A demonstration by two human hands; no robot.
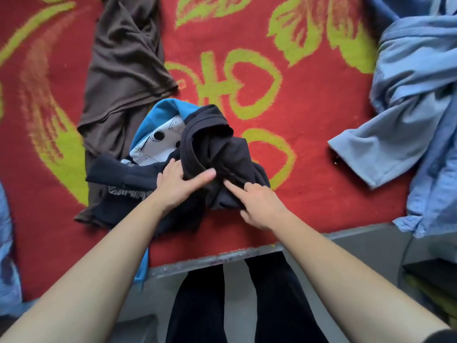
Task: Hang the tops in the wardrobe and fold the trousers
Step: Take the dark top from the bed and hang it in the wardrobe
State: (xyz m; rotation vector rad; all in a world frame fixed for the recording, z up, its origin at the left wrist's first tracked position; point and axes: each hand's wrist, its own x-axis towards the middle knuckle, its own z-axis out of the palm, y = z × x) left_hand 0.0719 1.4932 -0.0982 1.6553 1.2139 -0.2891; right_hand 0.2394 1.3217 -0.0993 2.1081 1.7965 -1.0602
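Your two bare forearms reach out over the grey bed edge (215,258), and both hands meet on the dark navy garment (217,149), bunched on the red blanket (309,107) close to the near side of the bed. Your left hand (178,184) has its fingers tucked into a fold of the cloth with the thumb laid flat on top, so it pinches the fabric. Your right hand (257,206) touches the cloth with a straight forefinger; the other fingers are curled, and whether they hold any cloth cannot be told.

The step looks like sorting out what this piece is. It is too crumpled to say top or trousers, so find a firm edge first, a waistband or a collar, before lifting. Take it with both hands set apart along that edge and shake it open clear of the heap, because it lies partly on a blue and white printed garment (158,134) that may drag up with it.

The dark piece sits right under your fingers. A brown garment (123,70) lies beyond it to the left, and a light blue shirt (408,107) lies well apart on the right.
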